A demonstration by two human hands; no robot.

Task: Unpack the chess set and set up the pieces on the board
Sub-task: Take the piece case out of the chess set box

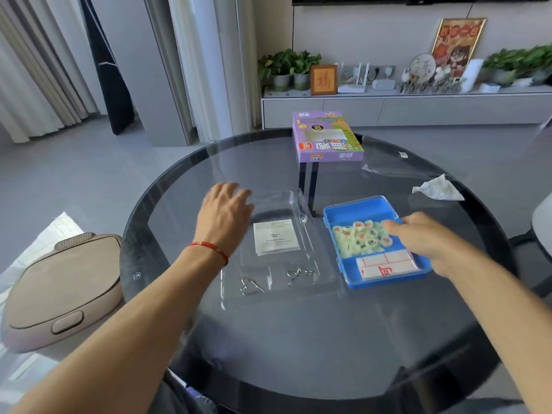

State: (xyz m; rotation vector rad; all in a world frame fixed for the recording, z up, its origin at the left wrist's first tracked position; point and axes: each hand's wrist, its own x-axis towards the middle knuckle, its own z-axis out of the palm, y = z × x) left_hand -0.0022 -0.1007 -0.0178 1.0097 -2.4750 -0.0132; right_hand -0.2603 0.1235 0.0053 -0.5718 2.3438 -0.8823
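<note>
A blue plastic tray (pixel 357 211) lies on the round glass table (pixel 268 339), right of centre. Its far part holds several pale round chess pieces (pixel 360 236) with red and dark characters. Its near part holds a folded white board (pixel 385 265) with red lines. My right hand (pixel 424 237) reaches over the tray's right side, fingers stretched toward the pieces and touching them. My left hand (pixel 224 216) hovers with loose fingers over the left edge of a clear plastic lid (pixel 277 204). The purple chess box (pixel 327 137) sits at the table's far edge.
Under the clear lid lie a white paper slip (pixel 276 237) and metal wire puzzles (pixel 251 286). A clear plastic wrapper (pixel 394 159) and a crumpled tissue (pixel 437 189) lie at the far right. A beige stool (pixel 59 294) stands left of the table.
</note>
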